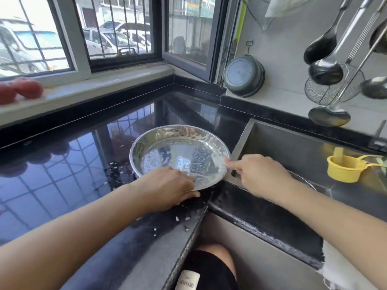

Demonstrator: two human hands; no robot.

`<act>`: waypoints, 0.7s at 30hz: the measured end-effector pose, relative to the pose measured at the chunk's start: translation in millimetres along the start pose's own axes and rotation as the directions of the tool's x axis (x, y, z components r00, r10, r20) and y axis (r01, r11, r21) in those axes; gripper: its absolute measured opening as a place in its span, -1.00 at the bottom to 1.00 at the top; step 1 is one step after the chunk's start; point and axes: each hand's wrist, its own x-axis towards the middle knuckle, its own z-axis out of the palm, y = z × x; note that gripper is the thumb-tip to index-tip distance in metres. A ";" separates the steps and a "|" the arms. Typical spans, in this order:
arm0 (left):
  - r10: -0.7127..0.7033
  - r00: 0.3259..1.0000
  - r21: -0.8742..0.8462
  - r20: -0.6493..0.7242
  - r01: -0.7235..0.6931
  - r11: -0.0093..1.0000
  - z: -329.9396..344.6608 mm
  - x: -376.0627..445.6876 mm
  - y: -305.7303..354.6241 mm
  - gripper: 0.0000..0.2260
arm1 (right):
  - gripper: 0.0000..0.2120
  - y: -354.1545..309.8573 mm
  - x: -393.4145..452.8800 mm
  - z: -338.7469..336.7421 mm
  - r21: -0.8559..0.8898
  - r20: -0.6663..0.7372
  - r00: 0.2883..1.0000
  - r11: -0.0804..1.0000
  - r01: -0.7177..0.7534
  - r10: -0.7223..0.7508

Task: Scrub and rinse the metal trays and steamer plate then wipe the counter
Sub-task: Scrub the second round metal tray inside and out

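Observation:
A round metal tray (167, 147) with white residue on its wall and floor sits on the glossy black counter (62, 164), right beside the sink (293, 147). My left hand (167, 187) grips the tray's near rim, fingers inside and thumb underneath. My right hand (257, 172) pinches the tray's right rim with thumb and forefinger. Behind my right hand, the curved edge of another metal piece (303, 178) shows inside the sink; most of it is hidden.
A yellow scoop (345, 168) rests on the sink's right side. Ladles and a wire skimmer (333, 86) hang on the wall, and a dark pan (244, 75) hangs near the window. Red tomatoes (21, 91) lie on the sill. White crumbs dot the counter's front edge (178, 218).

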 end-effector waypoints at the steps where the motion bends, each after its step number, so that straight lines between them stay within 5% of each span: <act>1: 0.018 0.999 -0.015 0.026 -0.018 1.000 2.0 -3.3 -7.3 -0.45 | -0.40 7.8 14.7 -0.4 0.014 -0.012 0.999 0.999 -0.037 0.038; 6: -0.080 0.980 -0.050 0.182 0.091 0.995 -9.9 -28.7 -44.8 -0.07 | -0.50 23.8 47.9 8.2 0.145 -0.088 0.996 0.989 -0.014 0.027; 10: -0.183 0.956 0.051 0.231 0.176 0.983 -18.5 -31.0 -44.5 -0.45 | -0.56 13.5 22.4 0.5 0.217 -0.204 0.979 0.975 0.045 0.000; 14: -0.134 0.984 0.078 0.113 0.126 0.989 -7.3 -15.4 -31.9 -0.41 | -0.46 -30.8 -15.6 2.1 0.172 -0.080 0.983 0.970 0.174 -0.162; 18: -0.065 0.989 -0.011 0.136 0.067 0.998 -7.2 -20.7 -30.1 -0.40 | -0.34 -12.2 -2.4 1.5 0.046 -0.039 0.999 0.998 0.039 -0.037; 21: -0.082 0.979 0.032 0.187 0.077 0.997 -19.2 -37.4 -39.7 -0.83 | -0.34 10.4 14.1 -4.3 0.069 -0.018 0.997 0.995 -0.068 0.070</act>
